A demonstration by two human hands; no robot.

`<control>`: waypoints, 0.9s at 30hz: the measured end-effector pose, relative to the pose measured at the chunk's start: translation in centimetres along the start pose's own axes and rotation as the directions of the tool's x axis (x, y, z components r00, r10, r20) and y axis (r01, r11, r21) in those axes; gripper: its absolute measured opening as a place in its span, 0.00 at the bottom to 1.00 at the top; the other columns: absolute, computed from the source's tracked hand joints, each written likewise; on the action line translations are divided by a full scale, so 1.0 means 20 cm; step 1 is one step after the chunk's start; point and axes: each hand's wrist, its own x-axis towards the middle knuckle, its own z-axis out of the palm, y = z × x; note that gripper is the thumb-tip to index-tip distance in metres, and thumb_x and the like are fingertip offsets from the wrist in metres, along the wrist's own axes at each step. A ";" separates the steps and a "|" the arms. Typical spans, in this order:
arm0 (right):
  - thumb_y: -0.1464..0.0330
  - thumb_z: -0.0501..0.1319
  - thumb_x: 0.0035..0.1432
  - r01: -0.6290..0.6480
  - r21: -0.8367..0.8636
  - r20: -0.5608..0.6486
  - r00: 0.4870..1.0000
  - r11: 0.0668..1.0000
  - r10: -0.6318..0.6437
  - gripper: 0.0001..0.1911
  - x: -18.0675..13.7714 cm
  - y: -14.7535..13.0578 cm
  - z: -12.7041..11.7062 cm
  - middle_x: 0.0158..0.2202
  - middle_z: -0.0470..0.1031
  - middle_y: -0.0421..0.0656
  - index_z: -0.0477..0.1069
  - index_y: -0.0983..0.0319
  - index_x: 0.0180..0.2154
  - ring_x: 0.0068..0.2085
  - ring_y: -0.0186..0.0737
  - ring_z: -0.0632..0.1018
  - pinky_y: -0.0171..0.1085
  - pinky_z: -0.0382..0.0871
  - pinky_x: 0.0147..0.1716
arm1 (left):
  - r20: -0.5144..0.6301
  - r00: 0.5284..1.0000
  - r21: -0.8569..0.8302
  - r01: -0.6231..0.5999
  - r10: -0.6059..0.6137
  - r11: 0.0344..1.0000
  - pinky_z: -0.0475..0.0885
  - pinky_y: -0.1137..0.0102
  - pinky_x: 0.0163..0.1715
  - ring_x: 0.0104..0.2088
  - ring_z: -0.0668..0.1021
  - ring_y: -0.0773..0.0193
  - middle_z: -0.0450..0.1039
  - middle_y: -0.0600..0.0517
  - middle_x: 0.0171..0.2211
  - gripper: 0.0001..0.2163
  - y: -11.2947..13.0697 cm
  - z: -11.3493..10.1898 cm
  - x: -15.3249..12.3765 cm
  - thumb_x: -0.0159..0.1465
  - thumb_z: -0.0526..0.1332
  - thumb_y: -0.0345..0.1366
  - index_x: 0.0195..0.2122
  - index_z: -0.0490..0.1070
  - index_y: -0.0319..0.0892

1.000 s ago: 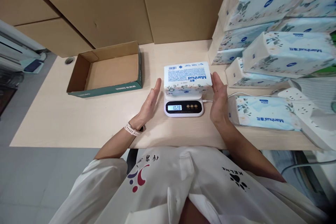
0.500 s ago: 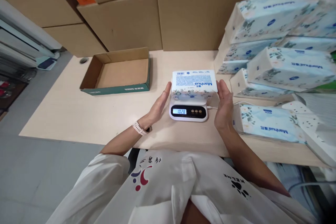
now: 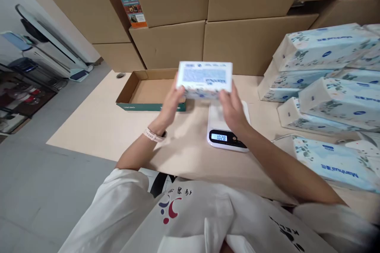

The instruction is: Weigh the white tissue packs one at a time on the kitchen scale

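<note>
Between my two hands a white and blue tissue pack [image 3: 204, 79] is held up in the air, its printed face turned upward. My left hand [image 3: 169, 106] grips its left end, thumb on the front side. At the right end my right hand [image 3: 233, 110] closes on it the same way. Below and to the right lies a white kitchen scale [image 3: 228, 148], partly covered by my right hand; its lit display shows 1028. Left of the pack, an open shallow cardboard box [image 3: 150, 91] with a green front sits on the table, partly behind my left hand.
Several tissue packs [image 3: 329, 47] are stacked at the right side of the table [image 3: 97, 126]. A single tissue pack [image 3: 338, 162] lies nearer to me. Tall cardboard boxes [image 3: 172, 43] line the back edge. A cable [image 3: 286, 136] runs along the right.
Both hands have closed on the tissue pack, lifted it off the scale and carried it left toward the shallow box. The camera view has shifted too.
</note>
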 end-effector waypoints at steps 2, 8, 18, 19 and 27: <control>0.44 0.53 0.71 0.066 -0.032 0.138 0.989 0.997 -0.061 0.41 0.17 -0.01 0.21 0.74 0.68 0.45 0.50 0.53 0.77 0.72 0.55 0.71 0.57 0.64 0.74 | -0.083 0.989 0.079 -0.112 0.118 0.991 0.58 0.54 0.79 0.79 0.61 0.47 0.66 0.53 0.74 0.37 0.04 -0.19 0.07 0.66 0.68 0.58 0.73 0.65 0.54; 0.57 0.54 0.73 0.172 -0.555 0.449 0.886 0.814 0.119 0.38 0.35 0.05 0.59 0.77 0.59 0.59 0.52 0.71 0.75 0.77 0.62 0.62 0.62 0.55 0.76 | -0.287 0.958 0.429 0.129 -0.001 0.894 0.52 0.46 0.79 0.78 0.59 0.36 0.63 0.36 0.74 0.44 -0.06 -0.73 0.16 0.55 0.79 0.48 0.70 0.67 0.36; 0.66 0.50 0.77 0.513 -0.640 0.709 0.681 0.572 0.183 0.21 0.29 -0.01 0.55 0.53 0.85 0.59 0.78 0.68 0.55 0.56 0.53 0.84 0.46 0.65 0.60 | 0.167 0.891 0.983 -0.183 -0.422 0.005 0.40 0.35 0.77 0.82 0.42 0.37 0.34 0.43 0.83 0.42 -0.04 -0.84 0.46 0.64 0.69 0.33 0.78 0.54 0.51; 0.67 0.49 0.77 0.515 -0.646 0.710 0.677 0.563 0.195 0.21 0.30 -0.01 0.56 0.52 0.85 0.59 0.78 0.68 0.55 0.55 0.52 0.84 0.45 0.65 0.58 | 0.167 0.882 0.974 -0.217 -0.440 -0.066 0.45 0.37 0.77 0.82 0.44 0.38 0.34 0.43 0.83 0.42 -0.04 -0.87 0.50 0.66 0.65 0.30 0.79 0.51 0.51; 0.68 0.48 0.79 0.530 -0.644 0.719 0.666 0.552 0.199 0.20 0.31 0.01 0.55 0.51 0.86 0.55 0.77 0.66 0.56 0.52 0.47 0.85 0.41 0.60 0.55 | 0.003 0.948 0.970 -0.080 -0.320 -0.228 0.60 0.38 0.71 0.76 0.62 0.33 0.49 0.38 0.80 0.40 -0.02 -1.08 0.58 0.65 0.60 0.31 0.79 0.52 0.45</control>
